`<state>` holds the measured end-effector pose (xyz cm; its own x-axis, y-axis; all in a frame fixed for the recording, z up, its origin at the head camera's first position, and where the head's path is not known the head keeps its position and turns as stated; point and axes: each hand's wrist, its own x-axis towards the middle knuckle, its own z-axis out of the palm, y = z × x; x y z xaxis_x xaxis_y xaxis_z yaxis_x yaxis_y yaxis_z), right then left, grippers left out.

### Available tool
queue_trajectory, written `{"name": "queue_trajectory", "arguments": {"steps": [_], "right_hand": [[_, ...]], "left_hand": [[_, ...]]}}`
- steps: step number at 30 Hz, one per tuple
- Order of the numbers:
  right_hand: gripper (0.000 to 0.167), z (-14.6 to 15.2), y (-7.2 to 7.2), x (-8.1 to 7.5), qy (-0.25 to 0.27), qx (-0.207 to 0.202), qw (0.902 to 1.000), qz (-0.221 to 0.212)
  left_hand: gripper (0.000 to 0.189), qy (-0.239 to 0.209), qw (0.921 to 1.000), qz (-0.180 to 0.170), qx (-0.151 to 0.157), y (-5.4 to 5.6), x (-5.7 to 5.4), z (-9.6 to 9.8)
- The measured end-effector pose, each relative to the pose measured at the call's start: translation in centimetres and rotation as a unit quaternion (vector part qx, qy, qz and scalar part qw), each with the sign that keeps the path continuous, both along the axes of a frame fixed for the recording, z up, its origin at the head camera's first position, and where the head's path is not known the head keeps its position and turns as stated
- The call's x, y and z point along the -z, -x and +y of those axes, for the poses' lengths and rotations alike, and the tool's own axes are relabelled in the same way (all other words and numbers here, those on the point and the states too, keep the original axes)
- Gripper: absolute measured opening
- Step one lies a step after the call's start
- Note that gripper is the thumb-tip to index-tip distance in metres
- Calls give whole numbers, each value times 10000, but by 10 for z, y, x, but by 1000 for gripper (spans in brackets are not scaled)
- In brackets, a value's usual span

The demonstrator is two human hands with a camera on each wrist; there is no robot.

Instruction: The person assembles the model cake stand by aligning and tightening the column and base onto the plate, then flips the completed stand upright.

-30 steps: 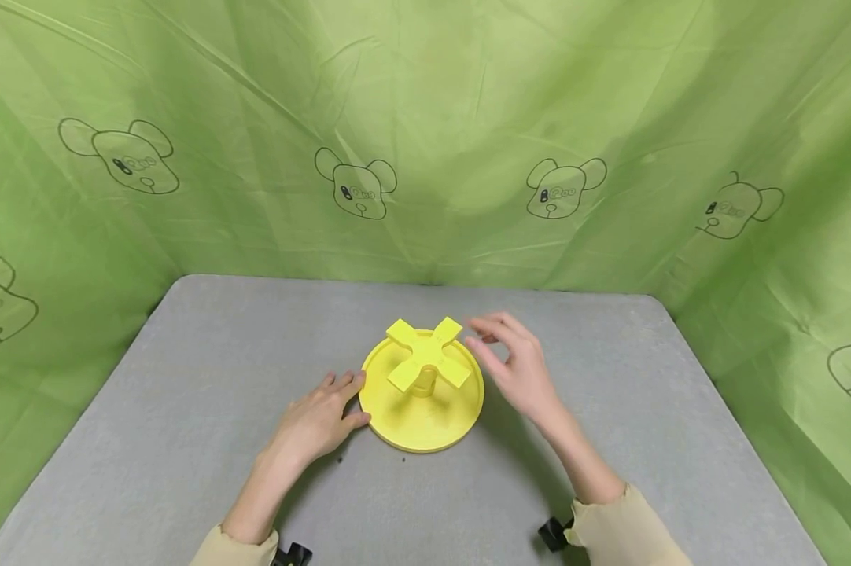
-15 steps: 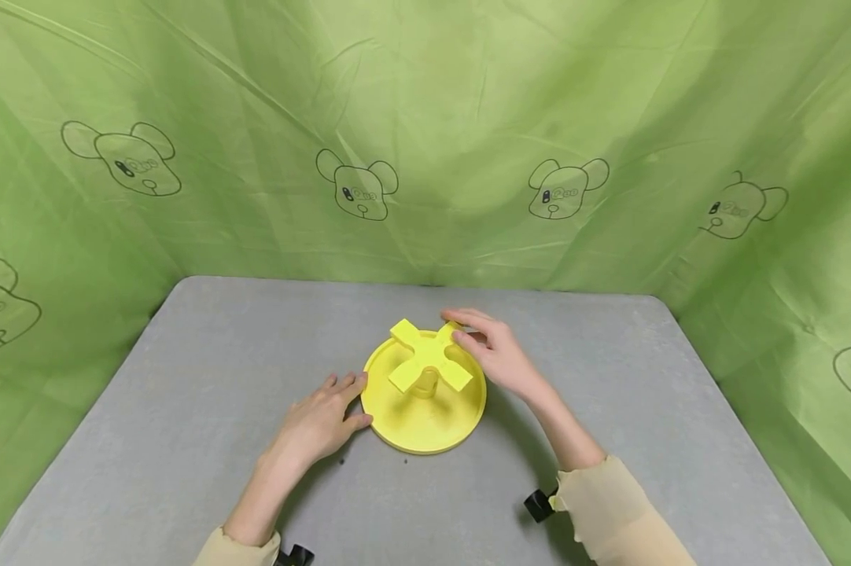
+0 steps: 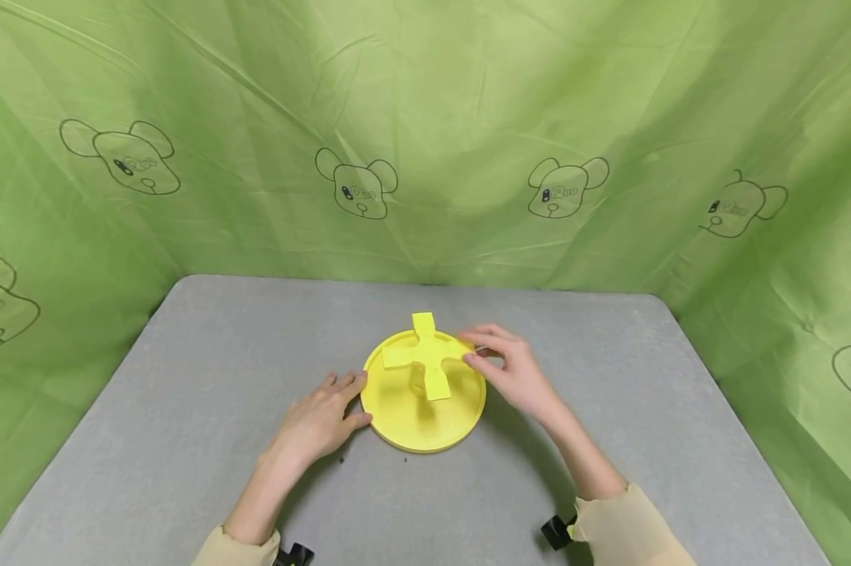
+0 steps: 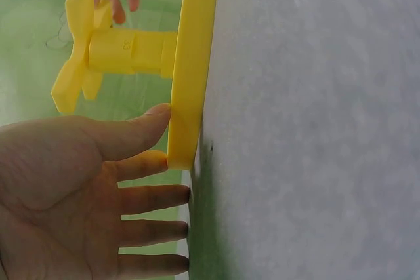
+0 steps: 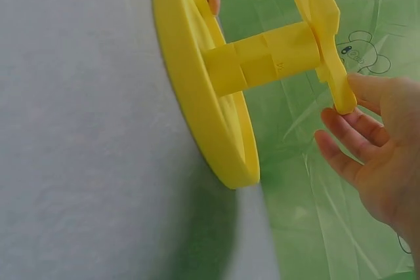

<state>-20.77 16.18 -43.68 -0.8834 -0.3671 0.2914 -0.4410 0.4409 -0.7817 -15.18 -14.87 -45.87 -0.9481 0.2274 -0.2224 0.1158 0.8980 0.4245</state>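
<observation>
A round yellow dish (image 3: 397,424) with a raised rim sits on the grey table, a post (image 5: 262,60) rising from its middle. On the post is a yellow four-armed cross (image 3: 426,352). My left hand (image 3: 321,420) rests at the dish's left side, thumb and index fingertip touching the rim and the other fingers straight down to the table. With thumb and fingers my right hand (image 3: 513,371) pinches the cross's right arm; in the right wrist view, the thumb (image 5: 367,90) lies on one face, with fingers at the arm's tip and behind.
The grey table (image 3: 220,354) is enclosed by green cloth (image 3: 461,94) printed with bear outlines at the back and sides. Small dark specks (image 3: 406,460) lie in front of the dish. A black camera (image 3: 557,533) sits at the right wrist.
The right hand came in to the cross's far right arm, took hold, and drew it nearer, so the cross has turned clockwise seen from above. The dish and left hand have stayed put.
</observation>
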Motion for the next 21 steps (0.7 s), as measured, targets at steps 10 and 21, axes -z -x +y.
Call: {"name": "queue_trajectory", "arguments": {"steps": [10, 21], "right_hand": [[32, 1, -25, 2, -173, 46, 9980, 605], [43, -8, -39, 2, -480, 48, 9939, 990]], "left_hand": [[69, 17, 10000, -28, -14, 0, -1, 1], [69, 29, 10000, -17, -17, 0, 0, 1]]}}
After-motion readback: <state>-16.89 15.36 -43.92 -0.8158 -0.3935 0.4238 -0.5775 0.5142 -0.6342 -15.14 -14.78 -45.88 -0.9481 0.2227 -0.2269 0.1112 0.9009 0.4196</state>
